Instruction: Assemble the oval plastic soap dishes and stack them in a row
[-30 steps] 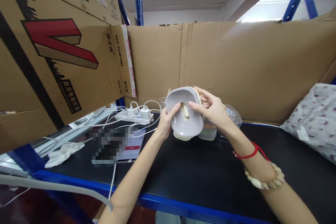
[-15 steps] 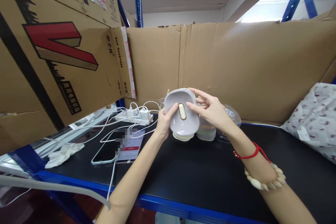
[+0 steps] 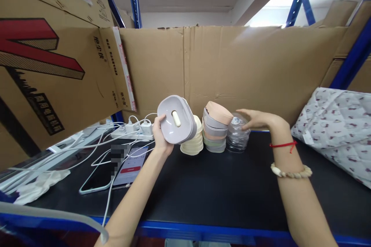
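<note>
My left hand [image 3: 161, 135] grips a lilac-grey bowl [image 3: 176, 117] from its left side, thumb on the rim. An oblong cream piece [image 3: 176, 119] sits at the bowl's middle. Behind it stands a stack of cream bowls [image 3: 193, 142]. To the right is a stack of coloured bowls [image 3: 215, 127] in peach, grey and green, its top peach bowl [image 3: 219, 112] tilted. My right hand [image 3: 255, 119] reaches over clear plastic containers [image 3: 237, 135], fingers spread and holding nothing; whether it touches them I cannot tell.
A power strip [image 3: 133, 131] with white plugs and tangled cables lies at the left. Two phones [image 3: 131, 168] rest on the black shelf [image 3: 214, 197]. Cardboard [image 3: 255, 65] walls the back; a patterned fabric bag [image 3: 333, 131] stands at the right.
My right hand has let go of the lilac-grey bowl and moved right to the clear containers. My left hand keeps the bowl, now tilted differently. The stacks behind have come into sight.
</note>
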Action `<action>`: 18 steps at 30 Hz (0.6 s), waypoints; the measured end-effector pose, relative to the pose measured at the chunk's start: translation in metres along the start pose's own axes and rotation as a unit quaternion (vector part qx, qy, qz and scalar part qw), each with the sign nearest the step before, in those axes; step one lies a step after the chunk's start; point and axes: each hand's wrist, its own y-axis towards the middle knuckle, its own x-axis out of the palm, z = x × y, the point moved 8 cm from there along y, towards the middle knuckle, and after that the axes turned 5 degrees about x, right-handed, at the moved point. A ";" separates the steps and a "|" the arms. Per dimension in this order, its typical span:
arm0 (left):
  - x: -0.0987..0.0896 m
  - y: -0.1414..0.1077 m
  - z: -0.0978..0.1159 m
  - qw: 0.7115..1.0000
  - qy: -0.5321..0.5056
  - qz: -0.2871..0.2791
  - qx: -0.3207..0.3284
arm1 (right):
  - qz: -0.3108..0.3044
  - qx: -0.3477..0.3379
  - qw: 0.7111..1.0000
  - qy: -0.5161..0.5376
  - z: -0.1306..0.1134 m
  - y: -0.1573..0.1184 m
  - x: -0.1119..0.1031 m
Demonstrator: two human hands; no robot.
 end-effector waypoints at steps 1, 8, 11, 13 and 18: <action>0.000 -0.001 -0.001 1.000 0.002 0.001 -0.008 | -0.038 -0.005 0.999 -0.013 0.004 0.003 0.010; 0.003 -0.002 -0.009 0.999 0.019 -0.018 -0.044 | -0.040 0.075 0.996 -0.039 -0.006 0.011 0.037; 0.007 -0.002 -0.011 0.998 0.012 -0.043 -0.050 | -0.040 0.080 0.995 -0.037 -0.014 0.010 0.041; 0.009 -0.002 -0.011 0.996 0.006 -0.062 -0.058 | -0.041 0.073 0.996 -0.037 -0.015 0.010 0.040; 0.015 -0.007 -0.020 0.984 0.027 -0.114 -0.137 | -0.042 0.054 0.997 -0.036 -0.004 0.016 0.035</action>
